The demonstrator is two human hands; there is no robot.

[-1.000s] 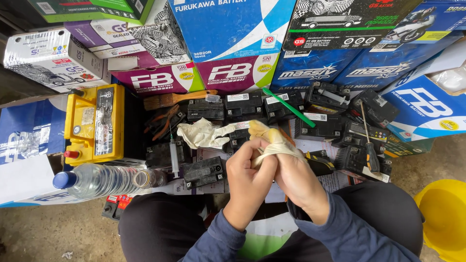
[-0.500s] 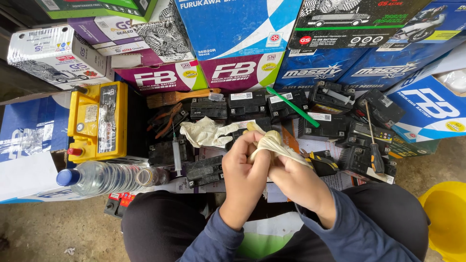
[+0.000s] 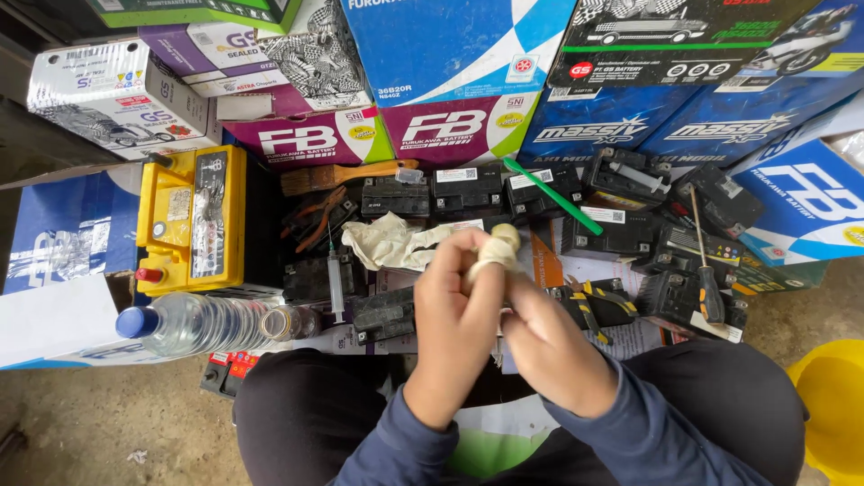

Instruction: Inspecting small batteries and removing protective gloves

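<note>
Left hand (image 3: 459, 310) and right hand (image 3: 540, 337) (fingers bent) pinch 1 cream glove (image 3: 493, 250).

around the yellow battery (image 3: 191, 219) little room is free: stacked cartons (image 3: 450, 63) wall off the far side, black batteries (image 3: 468, 189) crowd its right, a plastic bottle (image 3: 193, 322) lies just below. bare floor (image 3: 108, 423) opens further below it.

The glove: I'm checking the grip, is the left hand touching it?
Touching. The head view shows the left hand with its fingers wrapped around the pale glove.
</note>
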